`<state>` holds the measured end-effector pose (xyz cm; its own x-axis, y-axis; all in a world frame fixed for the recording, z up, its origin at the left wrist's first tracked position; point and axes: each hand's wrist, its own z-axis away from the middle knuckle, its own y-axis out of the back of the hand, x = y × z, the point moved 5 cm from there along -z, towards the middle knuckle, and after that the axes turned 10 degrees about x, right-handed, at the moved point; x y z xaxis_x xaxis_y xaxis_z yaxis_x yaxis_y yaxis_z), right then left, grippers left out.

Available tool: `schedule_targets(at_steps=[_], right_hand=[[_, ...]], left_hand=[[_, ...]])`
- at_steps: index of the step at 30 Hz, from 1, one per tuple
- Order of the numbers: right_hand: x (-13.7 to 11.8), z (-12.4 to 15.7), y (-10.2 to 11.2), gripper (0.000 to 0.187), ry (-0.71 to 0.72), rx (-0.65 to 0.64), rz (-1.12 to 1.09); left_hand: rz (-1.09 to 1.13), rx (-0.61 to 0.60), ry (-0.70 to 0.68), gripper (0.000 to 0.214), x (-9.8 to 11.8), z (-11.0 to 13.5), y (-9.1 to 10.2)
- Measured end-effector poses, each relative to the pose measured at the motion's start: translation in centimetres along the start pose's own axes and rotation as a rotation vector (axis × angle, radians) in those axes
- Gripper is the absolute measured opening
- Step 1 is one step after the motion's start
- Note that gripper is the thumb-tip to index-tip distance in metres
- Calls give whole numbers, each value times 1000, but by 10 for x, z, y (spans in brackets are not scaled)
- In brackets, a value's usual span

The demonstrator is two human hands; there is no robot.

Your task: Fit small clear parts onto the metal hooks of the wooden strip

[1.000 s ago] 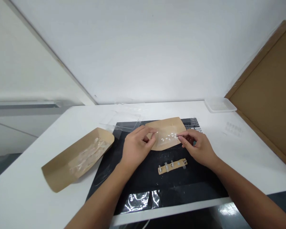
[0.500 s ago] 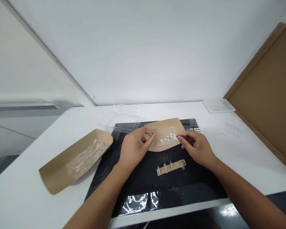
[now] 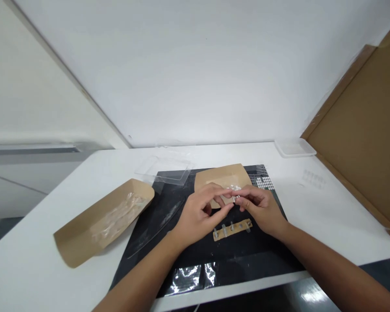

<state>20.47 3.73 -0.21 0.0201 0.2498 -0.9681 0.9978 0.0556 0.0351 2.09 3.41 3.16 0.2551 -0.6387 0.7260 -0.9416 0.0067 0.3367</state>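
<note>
My right hand (image 3: 260, 208) pinches a small white and silvery piece (image 3: 234, 199) between thumb and fingers. From the left, my left hand (image 3: 203, 214) reaches up to it, thumb and forefinger apart on either side, the forefinger meeting the right fingertips. Whether the left fingers touch the piece is too small to tell. Behind the hands lies a brown paper tray (image 3: 221, 172) with small white pieces (image 3: 235, 187) in it, partly hidden. Nearer me, a brown cardboard strip (image 3: 237, 228) carries several small clear and grey bits in a row.
A black mat (image 3: 188, 255) lies under the work on the white table (image 3: 29, 255). On the left rests a brown paper tray (image 3: 71, 234) with clear plastic bags (image 3: 120, 212). Clear plastic sheets (image 3: 165, 169), a clear tub (image 3: 295, 148) and a cardboard panel (image 3: 364, 143) stand farther back.
Both hands have come together over the near edge of the middle tray. My left hand moved right and its pinch opened; my right hand drew slightly nearer with the small piece.
</note>
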Motion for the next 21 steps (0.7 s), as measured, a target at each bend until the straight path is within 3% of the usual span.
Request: schedule_targets(at_steps=[6,12,21], right_hand=[[9,-1,-5,28,-195,-103,-194],[12,1,-9,20,-279,-233,-268],[5,5,-6,24,-413,-419,-257]], left_hand=[[63,7,-137,31,3,1,1],[52,1,-236,25,3,2,0],[183,-158,-235,26,4,2,1]])
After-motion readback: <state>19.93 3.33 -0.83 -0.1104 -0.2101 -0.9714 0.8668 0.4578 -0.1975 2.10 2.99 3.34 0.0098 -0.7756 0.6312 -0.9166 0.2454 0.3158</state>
